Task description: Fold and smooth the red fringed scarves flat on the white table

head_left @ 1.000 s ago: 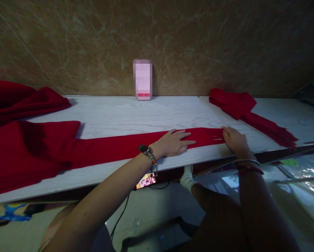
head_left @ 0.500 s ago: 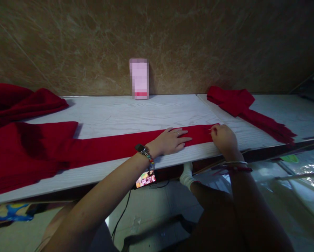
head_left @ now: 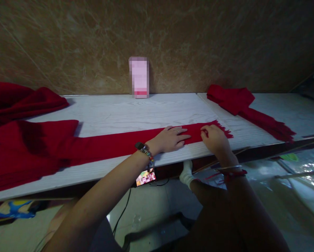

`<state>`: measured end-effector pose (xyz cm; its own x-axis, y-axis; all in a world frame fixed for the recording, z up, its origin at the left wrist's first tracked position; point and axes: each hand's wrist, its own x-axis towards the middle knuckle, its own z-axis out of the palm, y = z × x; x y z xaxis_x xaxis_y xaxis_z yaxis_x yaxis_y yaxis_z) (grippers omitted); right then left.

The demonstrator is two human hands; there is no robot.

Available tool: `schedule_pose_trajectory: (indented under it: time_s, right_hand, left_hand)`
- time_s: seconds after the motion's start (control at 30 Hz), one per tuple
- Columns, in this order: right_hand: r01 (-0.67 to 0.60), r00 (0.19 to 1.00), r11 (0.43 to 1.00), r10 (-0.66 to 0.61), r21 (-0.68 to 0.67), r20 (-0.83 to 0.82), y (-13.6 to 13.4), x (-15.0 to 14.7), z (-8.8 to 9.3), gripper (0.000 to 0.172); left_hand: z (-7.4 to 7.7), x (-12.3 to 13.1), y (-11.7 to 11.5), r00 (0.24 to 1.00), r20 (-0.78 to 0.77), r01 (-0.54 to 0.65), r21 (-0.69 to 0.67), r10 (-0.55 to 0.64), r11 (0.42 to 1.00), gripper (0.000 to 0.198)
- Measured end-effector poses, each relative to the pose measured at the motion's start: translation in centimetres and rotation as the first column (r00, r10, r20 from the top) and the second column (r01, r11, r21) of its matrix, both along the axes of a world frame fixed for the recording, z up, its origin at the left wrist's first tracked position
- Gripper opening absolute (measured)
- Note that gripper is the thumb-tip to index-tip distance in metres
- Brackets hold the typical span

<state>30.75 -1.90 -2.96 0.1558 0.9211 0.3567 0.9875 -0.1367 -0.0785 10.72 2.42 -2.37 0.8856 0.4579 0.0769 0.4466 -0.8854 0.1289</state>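
White counter [head_left: 146,115] has a red scarf [head_left: 109,145] along its front edge, left hand [head_left: 172,139] spread flat on it, right hand [head_left: 216,139] curled by the fringe [head_left: 229,134] (can't tell if pinching), and it's probably floppy, so grab both sides.

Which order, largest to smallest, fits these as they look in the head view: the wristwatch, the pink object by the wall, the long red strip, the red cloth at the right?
1. long red strip
2. red cloth at the right
3. pink object
4. wristwatch
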Motion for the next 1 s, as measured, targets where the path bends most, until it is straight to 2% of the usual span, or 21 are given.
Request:
schedule_pose_trajectory:
  time_s: [0.13,0.23,0.3,0.4,0.47,0.53,0.6,0.67,0.77,0.83,0.9,1.0]
  right_hand:
    - [0.219,0.975,0.976,-0.218,-0.015,0.049,-0.3,2.6,-0.2,0.033]
    - [0.291,0.957,0.956,-0.291,0.048,-0.002,-0.5,4.7,-0.3,0.034]
    - [0.249,0.969,0.956,-0.245,0.153,-0.046,-0.5,4.8,-0.3,0.034]
    - [0.08,0.995,0.966,-0.065,0.245,-0.072,-0.5,3.1,-0.4,0.031]
    - [-0.039,0.996,0.982,0.053,0.183,-0.076,-0.4,1.5,-0.5,0.028]
    - [-0.085,0.993,0.991,0.093,0.103,-0.078,-0.2,0.6,-0.8,0.027]
    - [-0.033,0.997,0.996,0.039,0.077,-0.072,-0.1,0.8,-1.0,0.028]
    - [0.086,0.995,0.992,-0.081,0.093,-0.059,-0.1,1.9,-1.2,0.031]
    - [0.265,0.964,0.957,-0.262,0.115,-0.039,0.0,4.2,-1.2,0.033]
    - [0.302,0.953,0.941,-0.299,0.154,-0.044,0.0,5.1,-1.0,0.033]
    - [0.239,0.971,0.946,-0.231,0.22,-0.061,0.1,4.9,-0.8,0.034]
    - [0.013,0.997,0.966,0.007,0.257,-0.075,0.7,2.9,-0.7,0.035]
  left_hand:
    - [0.0,-0.1,0.0,1.0,0.003,-0.004,0.0,0.004,1.0,0.042]
    - [0.0,-0.1,0.0,1.0,0.006,-0.002,0.005,0.002,1.0,0.042]
    - [0.0,0.0,0.0,1.0,0.01,0.002,0.011,-0.002,1.0,0.041]
    - [-0.1,0.1,0.1,1.0,0.02,0.008,0.02,-0.008,1.0,0.041]
    - [-0.2,0.1,0.1,1.0,0.025,0.005,0.02,-0.005,1.0,0.042]
    - [-0.3,0.1,0.2,1.0,0.03,0.001,0.014,-0.001,1.0,0.042]
    - [-0.4,0.0,0.2,0.999,0.037,0.002,0.009,-0.002,1.0,0.042]
    - [-0.4,0.0,0.2,0.999,0.042,0.002,0.006,-0.002,1.0,0.042]
    - [-0.4,0.0,0.2,0.999,0.034,-0.005,0.002,0.005,1.0,0.042]
    - [-0.4,0.0,0.2,1.0,0.023,-0.009,-0.001,0.009,1.0,0.042]
    - [-0.3,0.0,0.2,1.0,0.019,-0.008,-0.001,0.008,1.0,0.042]
    - [-0.2,0.0,0.1,1.0,0.016,-0.001,-0.002,0.001,1.0,0.043]
